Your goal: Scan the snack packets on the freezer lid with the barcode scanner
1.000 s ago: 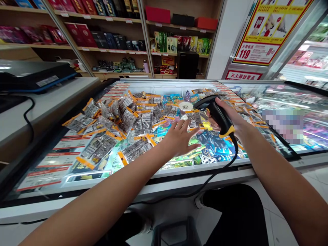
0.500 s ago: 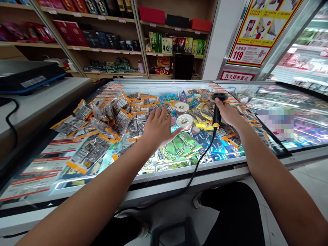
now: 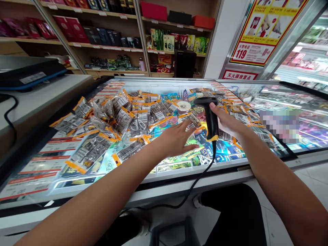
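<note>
The right hand (image 3: 225, 119) has its fingers curled round the grip of the scanner (image 3: 209, 116), index finger near the trigger, holding it fast above the freezer lid (image 3: 179, 171). The left hand (image 3: 176, 138) is spread open, fingers loosely extended and holding nothing; the fingertips lie on or just over a packet (image 3: 191, 119) just beside the scanner, though actual contact is hard to tell.

The scanner stands nearly upright: its long axis runs from the yellow-banded butt at the bottom up to the head, tilted a little leftward. The head juts left and slightly away from the person, so the window looks to face across the packets rather than straight down. Its cable (image 3: 197, 177) drops from the butt over the freezer's front edge.

As for progress, a big heap of orange-edged packets (image 3: 123, 116) lies spread on the glass to the left, with more strewn to the right. Nothing marks any as dealt with, so I cannot tell how much is finished; by the look of it, plenty remains
</note>
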The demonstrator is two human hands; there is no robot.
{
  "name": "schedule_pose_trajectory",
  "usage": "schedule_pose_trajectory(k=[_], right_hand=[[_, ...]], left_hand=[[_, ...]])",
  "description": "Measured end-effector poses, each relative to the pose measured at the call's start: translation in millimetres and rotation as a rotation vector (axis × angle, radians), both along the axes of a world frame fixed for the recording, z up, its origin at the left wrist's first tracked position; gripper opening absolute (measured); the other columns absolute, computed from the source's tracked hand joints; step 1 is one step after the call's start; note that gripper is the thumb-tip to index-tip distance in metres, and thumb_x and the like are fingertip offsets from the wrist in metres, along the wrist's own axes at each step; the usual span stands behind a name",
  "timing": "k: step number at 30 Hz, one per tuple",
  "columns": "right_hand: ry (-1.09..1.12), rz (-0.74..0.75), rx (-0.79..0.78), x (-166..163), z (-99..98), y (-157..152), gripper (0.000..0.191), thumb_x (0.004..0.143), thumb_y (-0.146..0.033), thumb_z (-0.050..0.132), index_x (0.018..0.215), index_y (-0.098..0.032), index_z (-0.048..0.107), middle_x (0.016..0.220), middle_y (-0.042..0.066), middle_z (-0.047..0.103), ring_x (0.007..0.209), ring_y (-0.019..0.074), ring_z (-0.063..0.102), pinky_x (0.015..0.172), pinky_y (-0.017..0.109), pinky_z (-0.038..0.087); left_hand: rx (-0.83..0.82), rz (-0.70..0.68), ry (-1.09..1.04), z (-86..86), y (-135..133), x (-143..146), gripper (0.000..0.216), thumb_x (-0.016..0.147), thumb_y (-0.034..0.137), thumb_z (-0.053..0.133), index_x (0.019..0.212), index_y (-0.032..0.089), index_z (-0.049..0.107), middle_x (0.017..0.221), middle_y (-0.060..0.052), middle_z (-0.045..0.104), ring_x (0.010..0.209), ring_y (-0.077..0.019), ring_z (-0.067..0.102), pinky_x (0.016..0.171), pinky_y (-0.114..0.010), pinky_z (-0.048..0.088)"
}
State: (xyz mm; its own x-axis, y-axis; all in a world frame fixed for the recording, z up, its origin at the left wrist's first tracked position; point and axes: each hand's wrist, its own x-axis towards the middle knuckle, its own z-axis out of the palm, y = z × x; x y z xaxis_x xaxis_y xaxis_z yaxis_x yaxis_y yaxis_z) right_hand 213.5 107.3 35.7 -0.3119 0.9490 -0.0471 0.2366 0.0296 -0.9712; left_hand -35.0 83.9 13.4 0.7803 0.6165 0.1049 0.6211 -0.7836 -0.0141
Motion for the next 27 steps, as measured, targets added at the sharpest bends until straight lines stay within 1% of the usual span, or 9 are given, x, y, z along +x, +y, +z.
schedule_pose_trajectory(k=[3, 6, 8, 13, 16, 20, 23, 25, 27], right_hand=[[0.143, -0.013, -0.067, 2, 5.4, -1, 0.078, 0.083, -0.091, 0.044, 0.115, -0.024, 0.068, 0.081, 0.009, 0.07, 0.076, 0.0277, 0.068, 0.071, 0.042, 0.058], [0.146, 0.019, -0.164, 4, 13.4, -5, 0.081, 0.082, -0.092, 0.044, 0.115, -0.022, 0.067, 0.06, 0.004, 0.059, 0.054, 0.0227, 0.057, 0.055, 0.039, 0.051], [0.111, 0.047, -0.214, 2, 17.6, -7, 0.08, 0.083, -0.091, 0.043, 0.115, -0.021, 0.066, 0.053, 0.001, 0.053, 0.048, 0.0204, 0.051, 0.05, 0.037, 0.046], [0.025, 0.003, -0.202, -2, 22.4, -11, 0.081, 0.082, -0.092, 0.042, 0.116, -0.022, 0.065, 0.05, -0.001, 0.048, 0.044, 0.0185, 0.046, 0.048, 0.036, 0.044], [0.011, -0.029, -0.178, -3, 23.3, -11, 0.082, 0.082, -0.092, 0.041, 0.117, -0.021, 0.064, 0.049, -0.001, 0.047, 0.043, 0.0188, 0.045, 0.047, 0.036, 0.044], [0.031, -0.06, -0.143, -4, 23.8, -13, 0.081, 0.084, -0.091, 0.04, 0.116, -0.021, 0.065, 0.048, -0.001, 0.047, 0.043, 0.0193, 0.046, 0.047, 0.036, 0.044], [0.013, -0.07, -0.139, -5, 24.2, -13, 0.083, 0.083, -0.092, 0.039, 0.115, -0.021, 0.066, 0.051, 0.0, 0.05, 0.045, 0.02, 0.049, 0.048, 0.037, 0.047], [-0.001, -0.114, -0.12, -2, 24.2, -13, 0.083, 0.082, -0.093, 0.041, 0.114, -0.021, 0.066, 0.055, 0.002, 0.053, 0.049, 0.0213, 0.054, 0.05, 0.038, 0.05], [-0.013, -0.184, -0.1, 5, 23.3, -11, 0.081, 0.081, -0.092, 0.045, 0.112, -0.021, 0.066, 0.061, 0.004, 0.058, 0.054, 0.0231, 0.058, 0.051, 0.039, 0.052]], left_hand=[[0.013, -0.011, 0.017, 4.3, -2, -2, 0.079, 0.101, 0.073, 0.029, 0.154, 0.016, 0.043, 0.167, -0.02, 0.033, 0.142, -0.0394, 0.05, 0.106, -0.05, 0.05], [0.023, -0.033, 0.016, 5.4, -3, -4, 0.079, 0.1, 0.074, 0.031, 0.15, 0.015, 0.046, 0.166, -0.021, 0.034, 0.137, -0.0385, 0.055, 0.101, -0.048, 0.052], [0.038, -0.028, 0.006, 4.2, -4, -4, 0.078, 0.099, 0.074, 0.033, 0.149, 0.015, 0.045, 0.165, -0.022, 0.035, 0.136, -0.0379, 0.056, 0.1, -0.046, 0.052], [0.059, -0.03, -0.011, 0.8, -4, -3, 0.076, 0.099, 0.073, 0.036, 0.148, 0.017, 0.046, 0.165, -0.021, 0.036, 0.138, -0.0368, 0.055, 0.1, -0.044, 0.052], [0.067, -0.036, -0.015, -0.6, -3, -4, 0.075, 0.099, 0.073, 0.037, 0.148, 0.017, 0.047, 0.165, -0.021, 0.036, 0.142, -0.0371, 0.05, 0.103, -0.045, 0.05], [0.068, -0.026, -0.021, -2.8, -2, -4, 0.077, 0.098, 0.074, 0.038, 0.149, 0.018, 0.046, 0.165, -0.02, 0.036, 0.139, -0.0365, 0.053, 0.102, -0.044, 0.049], [0.088, -0.02, -0.015, -3.0, -1, -2, 0.077, 0.098, 0.074, 0.038, 0.149, 0.018, 0.046, 0.162, -0.019, 0.041, 0.137, -0.0358, 0.054, 0.103, -0.043, 0.048], [0.117, 0.023, -0.019, -2.1, -1, 0, 0.077, 0.098, 0.075, 0.037, 0.152, 0.02, 0.044, 0.156, -0.018, 0.047, 0.135, -0.036, 0.055, 0.104, -0.045, 0.047], [0.162, 0.103, -0.018, -0.5, 0, -1, 0.076, 0.098, 0.075, 0.036, 0.153, 0.024, 0.045, 0.151, -0.017, 0.051, 0.131, -0.0365, 0.057, 0.104, -0.047, 0.045]])
